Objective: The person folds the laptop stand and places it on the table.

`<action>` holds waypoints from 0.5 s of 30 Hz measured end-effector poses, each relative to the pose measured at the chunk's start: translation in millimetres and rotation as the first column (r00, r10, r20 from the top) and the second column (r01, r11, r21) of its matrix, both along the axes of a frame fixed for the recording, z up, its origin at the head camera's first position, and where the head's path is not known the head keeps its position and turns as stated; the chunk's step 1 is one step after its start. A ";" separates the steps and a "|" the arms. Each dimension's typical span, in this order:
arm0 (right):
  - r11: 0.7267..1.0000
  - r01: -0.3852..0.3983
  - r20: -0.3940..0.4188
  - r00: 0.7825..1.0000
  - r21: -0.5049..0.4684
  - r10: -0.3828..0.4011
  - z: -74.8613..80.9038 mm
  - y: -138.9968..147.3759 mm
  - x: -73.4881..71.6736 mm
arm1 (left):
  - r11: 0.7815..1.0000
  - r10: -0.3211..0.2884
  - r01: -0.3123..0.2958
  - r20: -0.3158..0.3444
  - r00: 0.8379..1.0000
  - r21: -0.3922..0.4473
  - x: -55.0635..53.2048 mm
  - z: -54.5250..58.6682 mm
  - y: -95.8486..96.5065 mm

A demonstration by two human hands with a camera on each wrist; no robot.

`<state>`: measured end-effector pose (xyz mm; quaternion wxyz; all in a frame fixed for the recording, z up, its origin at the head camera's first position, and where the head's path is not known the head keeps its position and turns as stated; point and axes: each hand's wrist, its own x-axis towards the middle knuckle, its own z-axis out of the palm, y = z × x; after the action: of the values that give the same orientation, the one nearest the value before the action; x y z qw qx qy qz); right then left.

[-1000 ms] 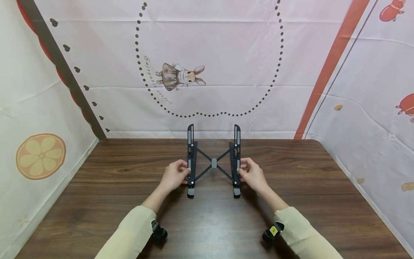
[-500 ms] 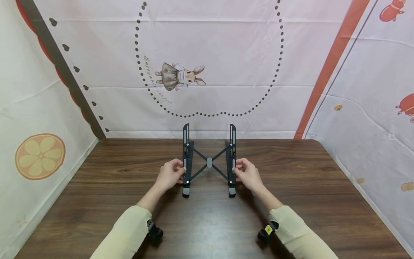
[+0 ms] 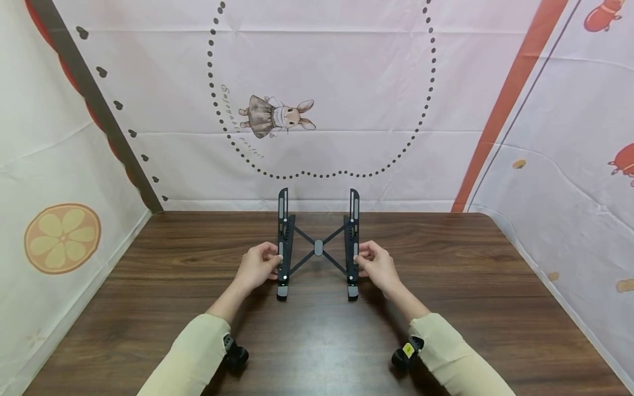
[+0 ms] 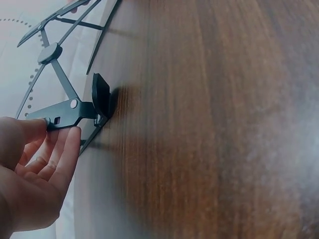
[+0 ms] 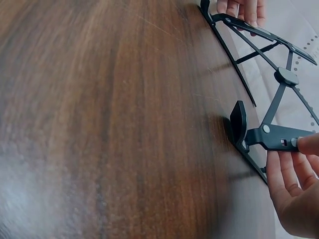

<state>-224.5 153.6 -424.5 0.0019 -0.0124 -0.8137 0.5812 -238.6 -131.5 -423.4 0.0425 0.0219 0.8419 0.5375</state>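
Observation:
A black folding laptop stand (image 3: 318, 248) stands unfolded on the table, two side rails joined by an X of crossbars with a grey oval hub. My left hand (image 3: 257, 265) pinches the left rail near its front half, thumb on top and fingers beneath. On the opposite side my right hand (image 3: 378, 267) pinches the right rail the same way. The left wrist view shows a raised front lip on the stand (image 4: 62, 113) beyond the fingertips. In the right wrist view the near rail of the stand (image 5: 279, 137) lies between thumb and fingers.
The brown wood-grain table (image 3: 317, 352) ends at a back edge just behind the stand. A white printed cloth (image 3: 366, 110) hangs behind it and along both sides. Both wrists carry small black cameras.
The stand and both hands have shifted a little to the left together, most of it in the first half second. The grip on both rails looks the same.

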 end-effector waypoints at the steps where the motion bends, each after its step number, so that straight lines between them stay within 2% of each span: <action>1: 1.000 0.000 0.001 1.000 -0.001 0.000 0.3 0.0 0.2 | 1.000 0.001 -0.001 0.004 1.000 0.005 -0.1 -0.4 0.0; 15: 0.999 0.013 -0.004 1.000 -0.032 -0.013 -1.1 -0.7 -0.6 | 0.999 0.031 -0.032 0.041 0.999 0.035 2.0 -1.5 1.1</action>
<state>-225.0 152.9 -425.5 0.0075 -0.0165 -0.8043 0.5940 -236.6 -130.4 -424.9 0.0507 -0.0015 0.8314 0.5533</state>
